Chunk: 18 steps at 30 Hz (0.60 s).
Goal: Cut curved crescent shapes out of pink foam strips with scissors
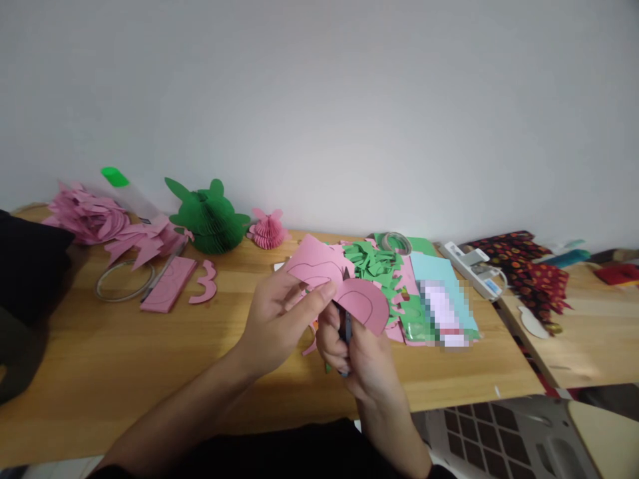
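Observation:
My left hand [282,319] pinches a pink paper sheet [319,266] with curved lines drawn on it, holding it up over the wooden table [124,359]. My right hand [357,356] is closed around scissors [346,326], whose blades cut into the sheet beside a half-round pink flap [367,303]. Both hands are just in front of a heap of green paper scraps [374,263].
Pink paper scraps [100,223], a green honeycomb paper shape [210,216], a small pink one [268,229], a stack of pink sheets [168,283], a pink cut-out [206,283] and a clear ring [117,279] lie left. A teal sheet [439,273], power strip [474,269] and patterned cloth [529,266] lie right.

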Tool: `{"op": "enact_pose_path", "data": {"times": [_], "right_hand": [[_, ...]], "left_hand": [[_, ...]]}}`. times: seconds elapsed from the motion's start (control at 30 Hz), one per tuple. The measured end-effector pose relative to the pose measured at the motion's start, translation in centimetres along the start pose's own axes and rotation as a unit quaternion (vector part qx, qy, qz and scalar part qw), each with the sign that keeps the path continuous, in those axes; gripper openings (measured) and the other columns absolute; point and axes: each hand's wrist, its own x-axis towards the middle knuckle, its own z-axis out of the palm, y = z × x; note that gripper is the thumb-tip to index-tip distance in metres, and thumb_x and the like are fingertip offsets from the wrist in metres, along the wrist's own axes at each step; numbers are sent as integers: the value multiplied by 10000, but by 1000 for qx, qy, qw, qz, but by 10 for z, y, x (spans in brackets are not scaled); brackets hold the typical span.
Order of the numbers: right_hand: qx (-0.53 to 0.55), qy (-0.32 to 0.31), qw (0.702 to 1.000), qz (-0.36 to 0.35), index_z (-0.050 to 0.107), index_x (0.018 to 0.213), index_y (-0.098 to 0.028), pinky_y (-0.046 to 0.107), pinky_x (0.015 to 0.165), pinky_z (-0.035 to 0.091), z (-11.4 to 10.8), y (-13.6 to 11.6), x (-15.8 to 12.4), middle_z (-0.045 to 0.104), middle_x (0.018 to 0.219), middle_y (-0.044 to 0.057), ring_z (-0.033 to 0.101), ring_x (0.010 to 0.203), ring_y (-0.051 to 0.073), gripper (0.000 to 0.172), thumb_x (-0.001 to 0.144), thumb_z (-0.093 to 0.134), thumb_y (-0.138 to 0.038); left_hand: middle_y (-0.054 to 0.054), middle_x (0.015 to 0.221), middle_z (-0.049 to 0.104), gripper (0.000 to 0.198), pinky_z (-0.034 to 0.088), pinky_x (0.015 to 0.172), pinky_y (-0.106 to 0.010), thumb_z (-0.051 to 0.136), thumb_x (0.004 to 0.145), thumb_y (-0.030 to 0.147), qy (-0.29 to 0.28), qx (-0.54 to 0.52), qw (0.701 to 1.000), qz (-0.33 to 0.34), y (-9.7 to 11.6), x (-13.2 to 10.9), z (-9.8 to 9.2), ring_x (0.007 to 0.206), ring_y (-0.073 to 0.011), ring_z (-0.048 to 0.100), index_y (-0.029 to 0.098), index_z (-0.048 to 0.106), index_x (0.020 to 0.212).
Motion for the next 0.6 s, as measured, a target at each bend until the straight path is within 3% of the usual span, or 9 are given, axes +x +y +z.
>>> {"op": "enact_pose_path", "data": {"times": [0.17, 0.33, 0.6], "right_hand": [[-4, 3, 1000, -1, 425, 611, -218, 180, 316, 54, 0, 1, 0, 231, 407, -124, 76, 350, 34, 469, 758, 634, -611], [-5, -7, 1000, -13, 423, 627, -209, 151, 306, 80, -2, 3, 0, 242, 409, -126, 92, 339, 23, 452, 790, 610, -586], [2, -14, 1000, -9, 433, 639, -204, 149, 326, 86, -6, 4, -1, 251, 414, -121, 95, 359, 29, 385, 829, 595, -497]], "left_hand": [[-9, 568, 664, 271, 507, 573, -272, 603, 848, 286, -29, -30, 999, -33, -6, -2, -2, 545, -145, 619, 188, 653, 600], [-8, 619, 677, 187, 500, 596, -266, 632, 831, 253, -16, -51, 998, -38, -7, -3, -3, 591, -140, 616, 189, 678, 662], [-3, 608, 666, 143, 450, 498, -247, 633, 832, 280, -30, -72, 996, -52, -8, -2, -4, 542, -130, 583, 198, 706, 740]]}}
